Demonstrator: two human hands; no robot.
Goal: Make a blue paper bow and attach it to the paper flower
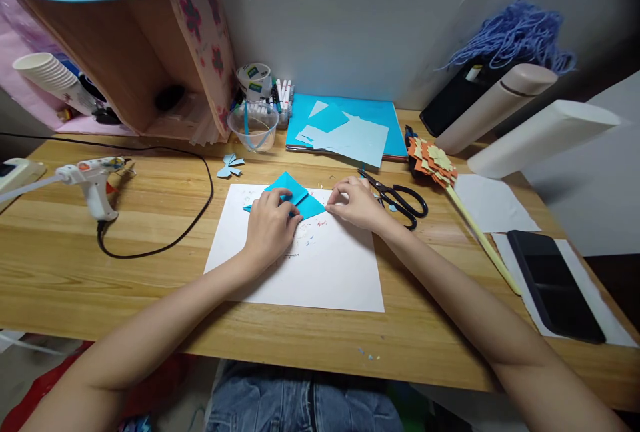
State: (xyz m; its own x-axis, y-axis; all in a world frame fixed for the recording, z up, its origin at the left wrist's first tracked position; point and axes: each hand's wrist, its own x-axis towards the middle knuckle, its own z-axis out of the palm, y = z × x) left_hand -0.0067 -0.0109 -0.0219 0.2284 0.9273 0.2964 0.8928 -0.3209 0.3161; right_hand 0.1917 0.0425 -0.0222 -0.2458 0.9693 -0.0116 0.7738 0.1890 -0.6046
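A folded piece of bright blue paper [314, 207] lies on a marked white sheet [320, 272]. My left hand [271, 222] presses on its left part with bent fingers, thumb near its lower edge, hiding some of the folds. At the paper's right corner, my right hand [356, 204] pinches the tip between thumb and forefinger. Black-handled scissors [397, 195] rest on the wooden table just right of that hand. A small light blue paper bow [231, 166] lies beyond the sheet, to the left.
A white glue gun [95, 189] with a black cord lies left. Behind stand a clear plastic bowl [253, 127], a decorated box [203, 52] and blue papers [350, 135]. On the right are a paper flower [433, 160], a black phone [555, 285] and bottles [543, 139].
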